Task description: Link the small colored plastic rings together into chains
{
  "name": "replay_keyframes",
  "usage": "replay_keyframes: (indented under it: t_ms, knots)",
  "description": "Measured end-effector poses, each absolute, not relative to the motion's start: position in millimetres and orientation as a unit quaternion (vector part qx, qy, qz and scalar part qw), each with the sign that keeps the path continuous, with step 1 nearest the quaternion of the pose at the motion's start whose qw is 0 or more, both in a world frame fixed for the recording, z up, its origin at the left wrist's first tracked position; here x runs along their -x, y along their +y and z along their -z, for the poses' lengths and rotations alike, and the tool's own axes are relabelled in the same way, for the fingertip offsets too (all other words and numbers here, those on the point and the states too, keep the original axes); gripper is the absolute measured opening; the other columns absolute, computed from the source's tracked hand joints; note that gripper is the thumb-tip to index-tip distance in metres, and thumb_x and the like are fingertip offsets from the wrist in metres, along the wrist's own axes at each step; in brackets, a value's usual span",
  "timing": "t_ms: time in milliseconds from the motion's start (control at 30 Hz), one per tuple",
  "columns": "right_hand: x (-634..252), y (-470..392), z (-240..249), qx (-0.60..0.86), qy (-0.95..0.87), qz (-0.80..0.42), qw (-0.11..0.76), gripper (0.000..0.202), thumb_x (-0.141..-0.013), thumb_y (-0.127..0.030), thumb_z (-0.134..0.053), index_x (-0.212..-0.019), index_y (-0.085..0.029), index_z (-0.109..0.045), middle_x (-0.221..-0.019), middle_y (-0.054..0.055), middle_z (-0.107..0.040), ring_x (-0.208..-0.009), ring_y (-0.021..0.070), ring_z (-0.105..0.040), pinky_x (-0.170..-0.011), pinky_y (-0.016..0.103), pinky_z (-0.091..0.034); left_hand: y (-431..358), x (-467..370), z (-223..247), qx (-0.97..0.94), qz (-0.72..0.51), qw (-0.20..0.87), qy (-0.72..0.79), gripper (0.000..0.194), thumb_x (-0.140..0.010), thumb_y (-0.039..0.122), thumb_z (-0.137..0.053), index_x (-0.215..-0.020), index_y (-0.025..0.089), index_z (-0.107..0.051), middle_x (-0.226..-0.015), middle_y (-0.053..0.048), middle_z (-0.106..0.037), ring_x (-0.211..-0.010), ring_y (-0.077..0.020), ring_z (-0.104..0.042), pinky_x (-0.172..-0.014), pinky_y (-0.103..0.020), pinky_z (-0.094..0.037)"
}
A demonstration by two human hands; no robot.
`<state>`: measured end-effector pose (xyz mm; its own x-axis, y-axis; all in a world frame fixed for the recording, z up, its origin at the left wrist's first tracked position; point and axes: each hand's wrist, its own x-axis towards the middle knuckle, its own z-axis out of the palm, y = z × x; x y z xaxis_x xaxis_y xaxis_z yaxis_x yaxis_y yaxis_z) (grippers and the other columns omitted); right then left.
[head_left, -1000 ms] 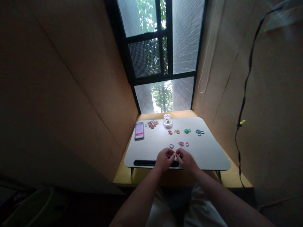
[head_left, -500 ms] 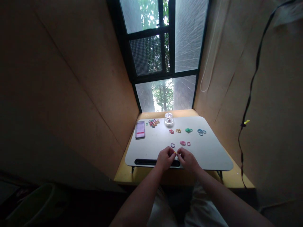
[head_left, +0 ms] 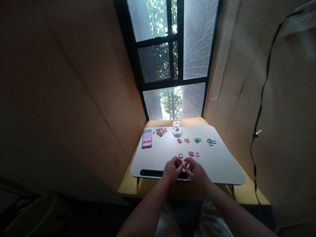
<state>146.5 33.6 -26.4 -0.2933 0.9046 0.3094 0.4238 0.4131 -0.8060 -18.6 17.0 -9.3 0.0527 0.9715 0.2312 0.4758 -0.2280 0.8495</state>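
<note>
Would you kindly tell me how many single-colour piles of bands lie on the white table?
5: red pile, yellow pile, green pile, blue pile, left to right; pink pile beyond the right hand, which may hide more.

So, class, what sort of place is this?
Probably a narrow indoor window nook: plain walls on both sides, a dark-framed window ahead, and a small white-topped table on a yellow ledge.

The person's left hand [head_left: 171, 169] and right hand [head_left: 196, 171] meet over the near edge of the white bench [head_left: 158, 158], pinching a small yellow band [head_left: 184, 163] between them. A purple band [head_left: 180, 155] lies just beyond, pink bands [head_left: 191, 153] beside it; farther back sit red bands [head_left: 179, 141], green bands [head_left: 197, 140], blue bands [head_left: 211, 142] and, near a lit smartphone [head_left: 147, 138], a mixed pile [head_left: 161, 132]
</note>
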Motion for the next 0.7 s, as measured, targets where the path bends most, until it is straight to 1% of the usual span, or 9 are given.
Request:
replay_keyframes:
  t_ms: [100, 200, 367, 533, 600, 700]
  knots:
    - [-146.4, 32.8, 24.7, 0.443, -0.75, -0.299, 0.391, 0.016, -0.082, -0.025, -0.054, -0.098, -0.021, -0.058, -0.07, -0.002, -0.06, -0.056, 0.0133, -0.053, -0.055, 0.025, -0.042, 17.5, 19.1, 10.7, -0.662, -0.42, 0.297, 0.545, 0.019, -0.081, 0.036, -0.063, -0.09, 0.019, -0.062, -0.065, 0.005, -0.059, -0.057, -0.0095, -0.05, -0.056, -0.021, -0.037]
    - [-146.1, 31.7, 21.3, 0.441, -0.757, -0.285, 0.389, 0.012, -0.085, -0.027, -0.053, -0.091, -0.02, -0.059, -0.073, -0.001, -0.062, -0.059, 0.0138, -0.054, -0.058, 0.026, -0.042, 18.7, 19.6, 13.1, -0.662, -0.42, 0.301, 0.542, 0.019, -0.082, 0.033, -0.062, -0.095, 0.02, -0.063, -0.069, 0.003, -0.064, -0.06, -0.0099, -0.055, -0.059, -0.021, -0.04]
    - [-145.8, 30.5, 17.1, 0.435, -0.758, -0.283, 0.394, 0.015, -0.088, -0.029, -0.051, -0.087, -0.02, -0.062, -0.079, 0.002, -0.065, -0.067, 0.0159, -0.058, -0.065, 0.028, -0.044, 20.3, 19.6, 16.2, -0.651, -0.431, 0.314, 0.541, 0.021, -0.081, 0.031, -0.063, -0.099, 0.02, -0.065, -0.075, 0.001, -0.068, -0.064, -0.0111, -0.058, -0.061, -0.021, -0.043]
    - [-146.0, 31.0, 17.9, 0.435, -0.756, -0.284, 0.398, 0.017, -0.089, -0.031, -0.05, -0.085, -0.02, -0.063, -0.081, 0.002, -0.066, -0.075, 0.0182, -0.06, -0.07, 0.029, -0.045, 19.1, 20.2, 12.7, -0.655, -0.434, 0.312, 0.535, 0.022, -0.081, 0.031, -0.063, -0.099, 0.019, -0.067, -0.071, 0.002, -0.065, -0.062, -0.0106, -0.056, -0.061, -0.021, -0.043]
    - [-145.9, 31.3, 18.8, 0.438, -0.755, -0.285, 0.397, 0.017, -0.089, -0.031, -0.051, -0.085, -0.02, -0.062, -0.081, 0.003, -0.066, -0.075, 0.0184, -0.061, -0.07, 0.029, -0.045, 18.9, 20.4, 12.0, -0.66, -0.433, 0.311, 0.529, 0.024, -0.081, 0.032, -0.063, -0.099, 0.018, -0.067, -0.068, 0.002, -0.064, -0.06, -0.0101, -0.054, -0.06, -0.021, -0.043]
    - [-145.6, 31.8, 19.7, 0.441, -0.754, -0.29, 0.392, 0.017, -0.089, -0.032, -0.05, -0.086, -0.02, -0.062, -0.081, 0.002, -0.066, -0.074, 0.018, -0.06, -0.069, 0.029, -0.045, 19.8, 20.8, 13.6, -0.666, -0.432, 0.313, 0.522, 0.024, -0.081, 0.033, -0.063, -0.099, 0.017, -0.068, -0.07, 0.001, -0.065, -0.061, -0.0102, -0.055, -0.059, -0.021, -0.043]
